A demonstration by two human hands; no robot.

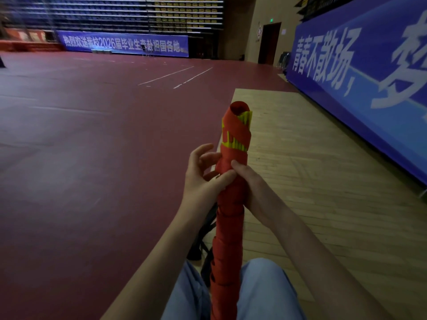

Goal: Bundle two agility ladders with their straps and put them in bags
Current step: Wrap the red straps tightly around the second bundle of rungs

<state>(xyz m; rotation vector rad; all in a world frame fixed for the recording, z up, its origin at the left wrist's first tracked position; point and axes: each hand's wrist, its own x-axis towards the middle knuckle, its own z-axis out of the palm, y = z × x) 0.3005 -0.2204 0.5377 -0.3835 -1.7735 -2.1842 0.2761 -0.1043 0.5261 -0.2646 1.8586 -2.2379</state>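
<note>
Standing upright between the person's knees [265,287], the ladder [231,227] is a long, tight bundle. A red strap [238,132] spirals around it from bottom to top, and yellow rungs [239,145] peek out between the turns near the upper end. The strap's end curls into an open loop at the tip.

The right hand [256,190] grips the bundle at mid-height, fingers wrapped behind it and thumb pressed on the front. The left hand [201,179] pinches a fold of strap just beside that thumb, its other fingers spread and loosely curled.

A dark object [204,232] sits low behind the bundle, half hidden by the left forearm; what it is cannot be told. A red mat [92,135] covers the floor on the left, with wooden boards [300,169] on the right. A blue banner [346,65] runs along the right wall, and rows of seats [104,12] rise at the far end.
</note>
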